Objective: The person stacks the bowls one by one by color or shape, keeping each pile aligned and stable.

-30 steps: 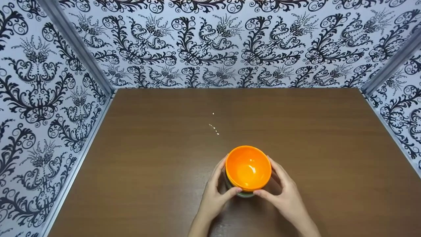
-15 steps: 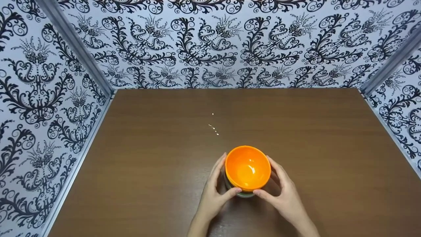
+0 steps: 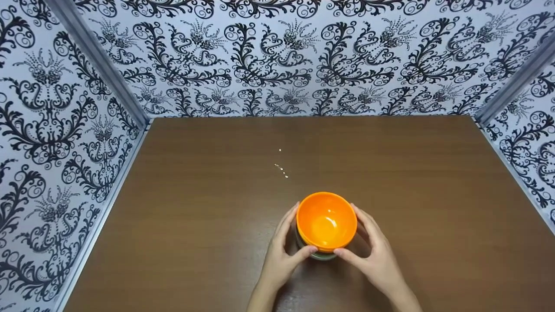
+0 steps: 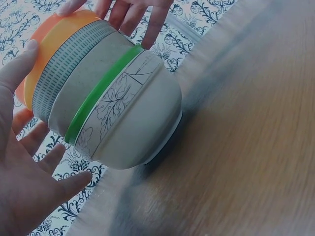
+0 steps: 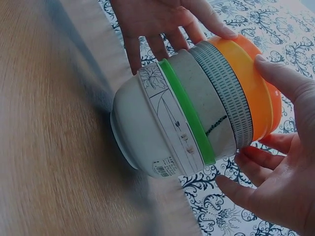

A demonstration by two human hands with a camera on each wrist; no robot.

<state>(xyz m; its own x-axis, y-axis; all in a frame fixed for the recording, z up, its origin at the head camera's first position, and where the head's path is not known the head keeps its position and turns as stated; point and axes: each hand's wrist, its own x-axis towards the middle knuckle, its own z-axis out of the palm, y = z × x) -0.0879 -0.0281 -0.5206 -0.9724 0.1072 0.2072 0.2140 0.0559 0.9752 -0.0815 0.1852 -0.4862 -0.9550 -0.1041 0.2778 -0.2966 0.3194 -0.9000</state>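
Note:
A stack of several nested bowls stands upright on the table, an orange bowl (image 3: 327,221) on top. Below it in the left wrist view come a yellow-orange bowl (image 4: 54,44), a bowl with a dashed blue-green band (image 4: 69,64), a grey bowl (image 4: 91,76), a bright green rim (image 4: 101,96) and a white bowl (image 4: 147,123) with line-drawn leaves. My left hand (image 3: 282,258) holds the top of the stack from the left, and my right hand (image 3: 376,258) from the right. Both thumbs press the near side of the orange bowl; the fingers reach round the sides.
The brown wooden table (image 3: 195,208) is enclosed by patterned black-and-white walls (image 3: 277,56) at the back and sides. Small white specks (image 3: 282,170) show on the tabletop beyond the stack. A barcode label (image 5: 165,167) is on the white bowl.

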